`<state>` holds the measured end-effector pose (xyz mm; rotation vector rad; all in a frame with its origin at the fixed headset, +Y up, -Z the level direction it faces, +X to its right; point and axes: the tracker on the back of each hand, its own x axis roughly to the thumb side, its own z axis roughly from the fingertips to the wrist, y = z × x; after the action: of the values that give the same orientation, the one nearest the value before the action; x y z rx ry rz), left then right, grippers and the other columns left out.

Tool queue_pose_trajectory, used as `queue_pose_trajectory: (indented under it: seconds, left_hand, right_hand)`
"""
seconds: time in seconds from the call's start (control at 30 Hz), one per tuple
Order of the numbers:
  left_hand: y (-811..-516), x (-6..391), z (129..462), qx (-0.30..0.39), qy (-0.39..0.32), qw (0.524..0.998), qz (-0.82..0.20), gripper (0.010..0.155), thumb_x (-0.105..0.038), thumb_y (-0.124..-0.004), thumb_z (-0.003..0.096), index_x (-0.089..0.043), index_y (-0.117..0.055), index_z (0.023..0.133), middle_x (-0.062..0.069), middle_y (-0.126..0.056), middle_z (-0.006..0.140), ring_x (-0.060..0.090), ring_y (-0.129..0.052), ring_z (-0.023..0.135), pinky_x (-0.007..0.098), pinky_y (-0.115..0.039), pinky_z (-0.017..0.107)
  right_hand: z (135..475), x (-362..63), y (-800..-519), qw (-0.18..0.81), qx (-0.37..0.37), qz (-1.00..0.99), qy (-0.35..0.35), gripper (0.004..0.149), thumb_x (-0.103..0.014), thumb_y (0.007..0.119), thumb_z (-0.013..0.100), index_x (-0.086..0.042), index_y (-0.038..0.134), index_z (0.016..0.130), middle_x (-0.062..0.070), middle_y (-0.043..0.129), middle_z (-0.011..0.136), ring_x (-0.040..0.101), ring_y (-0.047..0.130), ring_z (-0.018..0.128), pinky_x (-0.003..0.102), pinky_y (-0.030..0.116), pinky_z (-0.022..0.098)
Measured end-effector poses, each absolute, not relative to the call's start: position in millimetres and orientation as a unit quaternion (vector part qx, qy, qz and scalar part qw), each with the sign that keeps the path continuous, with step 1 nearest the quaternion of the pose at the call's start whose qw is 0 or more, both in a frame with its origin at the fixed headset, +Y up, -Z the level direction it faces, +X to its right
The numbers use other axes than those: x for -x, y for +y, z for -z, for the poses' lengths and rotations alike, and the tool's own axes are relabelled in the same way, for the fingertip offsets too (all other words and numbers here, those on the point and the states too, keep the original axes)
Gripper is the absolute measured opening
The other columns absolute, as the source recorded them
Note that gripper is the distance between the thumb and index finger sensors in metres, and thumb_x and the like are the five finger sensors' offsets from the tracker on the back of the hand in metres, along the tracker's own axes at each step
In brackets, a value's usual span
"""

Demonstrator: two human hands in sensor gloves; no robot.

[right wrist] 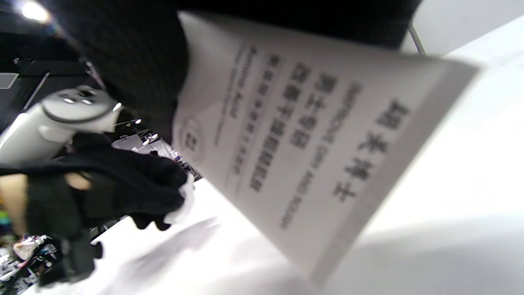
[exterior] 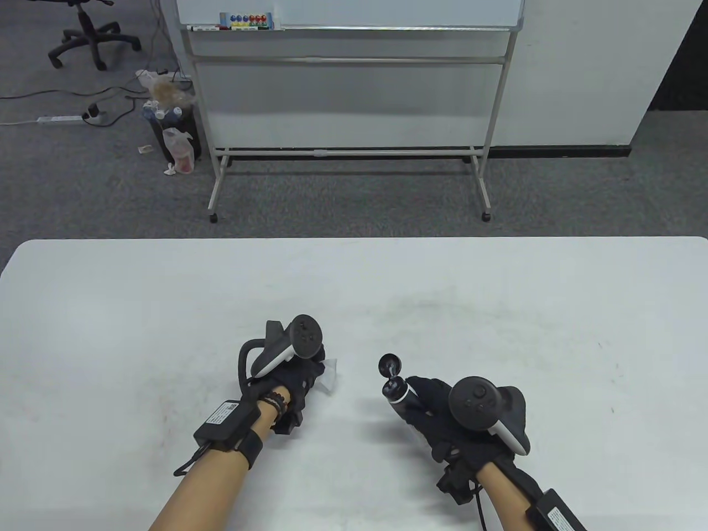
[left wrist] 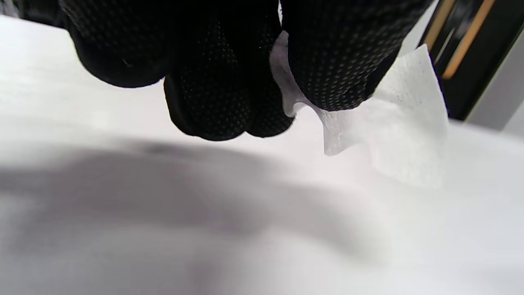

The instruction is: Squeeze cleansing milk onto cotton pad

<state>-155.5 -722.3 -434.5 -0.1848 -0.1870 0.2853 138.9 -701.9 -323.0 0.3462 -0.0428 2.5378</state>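
Left hand (exterior: 293,381) sits low over the desk (exterior: 110,310), toward the near edge, left of centre, fingers curled down and pinching one white cotton pad (exterior: 330,376); pad pokes out on the hand's right side; right hand (exterior: 442,415) is raised right of centre, near the near edge, gripping one white tube of cleansing milk (exterior: 399,394), nozzle end pointing toward the left hand, black flip cap (exterior: 389,364) hanging open; pad and tube apart; left wrist view shows the gloved fingertips (left wrist: 339,61) clamping the pad's folded edge, its free part drooping toward the desk; right wrist view shows the tube's printed body and flat crimped tail (right wrist: 393,172), text blurred; two hands, one pad, one tube.
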Motion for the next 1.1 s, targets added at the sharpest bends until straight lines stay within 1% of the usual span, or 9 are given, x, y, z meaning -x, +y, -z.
queue_pose_trajectory:
  seconds: [0.1,0.2,0.3,0.43,0.63,0.77,0.97,1.03,1.1]
  left_hand:
    - [-708.3,162.9,406.9,0.077,-0.104,0.965,-0.228,0.042,-0.035,-0.089,0.0426,-0.024,-0.085,0.083,0.003,-0.105,0.067,0.020,-0.108,0.054,0.040,-0.092,0.040]
    - [-702.7,167.4,376.8,0.077,-0.104,0.956,-0.263,0.050,-0.034,-0.088,0.0437,-0.020,-0.082,0.091,0.003,-0.103,0.068,0.020,-0.107,0.056,0.041,-0.092,0.042]
    - [-701.1,169.8,349.5,0.066,-0.093,0.963,-0.243,0.041,-0.036,-0.086,0.0449,-0.024,-0.090,0.084,0.003,-0.102,0.068,0.020,-0.107,0.055,0.039,-0.092,0.041]
    - [-707.8,173.4,324.9,0.053,-0.075,0.962,-0.258,0.041,-0.040,-0.087,0.0447,-0.022,-0.091,0.080,0.002,-0.104,0.063,0.018,-0.108,0.050,0.038,-0.092,0.037]
    - [-716.9,173.3,313.6,0.063,-0.080,0.951,-0.290,0.040,-0.043,-0.088,0.0442,-0.020,-0.093,0.077,0.000,-0.105,0.058,0.016,-0.108,0.046,0.038,-0.093,0.037]
    - [-718.6,173.7,308.7,0.084,-0.086,0.934,-0.337,0.041,-0.043,-0.088,0.0444,-0.019,-0.092,0.077,0.000,-0.104,0.058,0.016,-0.108,0.047,0.039,-0.093,0.038]
    - [-729.2,179.9,312.7,0.145,-0.098,0.885,-0.431,0.041,-0.040,-0.086,0.0456,-0.019,-0.091,0.081,0.001,-0.104,0.064,0.018,-0.108,0.053,0.043,-0.092,0.044]
    - [-732.3,178.2,314.5,0.156,-0.118,0.868,-0.456,0.041,-0.038,-0.086,0.0461,-0.019,-0.090,0.082,0.001,-0.104,0.066,0.019,-0.107,0.054,0.044,-0.091,0.046]
    - [-731.8,175.9,313.6,0.152,-0.125,0.867,-0.458,0.041,-0.037,-0.086,0.0462,-0.018,-0.089,0.083,0.002,-0.103,0.067,0.020,-0.107,0.056,0.045,-0.091,0.047]
  right_hand:
    - [316.2,-128.6,-697.7,0.255,-0.143,-0.956,-0.036,0.062,-0.044,0.084,0.040,-0.025,0.073,0.097,0.000,0.089,0.083,0.020,0.099,0.061,0.043,0.083,0.050]
    - [306.0,-116.0,-691.9,0.185,-0.141,-0.970,-0.070,0.061,-0.044,0.085,0.039,-0.025,0.075,0.096,-0.001,0.090,0.083,0.020,0.099,0.063,0.044,0.082,0.052]
    - [296.6,-103.4,-687.5,0.152,-0.163,-0.969,-0.106,0.060,-0.044,0.085,0.039,-0.027,0.076,0.095,-0.002,0.091,0.082,0.020,0.098,0.065,0.044,0.082,0.053]
    - [284.1,-87.9,-683.5,0.139,-0.198,-0.961,-0.135,0.058,-0.044,0.086,0.038,-0.027,0.079,0.093,-0.002,0.092,0.080,0.019,0.099,0.062,0.044,0.082,0.053]
    - [267.4,-64.5,-683.0,0.075,-0.236,-0.953,-0.174,0.056,-0.044,0.086,0.037,-0.029,0.080,0.091,-0.003,0.092,0.078,0.019,0.097,0.061,0.043,0.081,0.053]
    - [264.5,-58.3,-686.1,0.049,-0.240,-0.954,-0.174,0.055,-0.044,0.086,0.037,-0.029,0.081,0.090,-0.003,0.092,0.078,0.019,0.097,0.061,0.043,0.081,0.053]
    - [268.8,-57.8,-693.3,0.021,-0.241,-0.958,-0.157,0.054,-0.044,0.087,0.037,-0.029,0.083,0.088,-0.003,0.093,0.076,0.019,0.097,0.059,0.043,0.081,0.053]
    - [269.7,-57.5,-694.6,0.019,-0.242,-0.958,-0.153,0.053,-0.043,0.087,0.037,-0.029,0.084,0.088,-0.003,0.094,0.075,0.019,0.097,0.059,0.043,0.081,0.052]
    - [269.9,-57.1,-695.3,0.014,-0.242,-0.958,-0.151,0.053,-0.043,0.088,0.036,-0.028,0.084,0.087,-0.003,0.094,0.075,0.019,0.098,0.058,0.043,0.081,0.052]
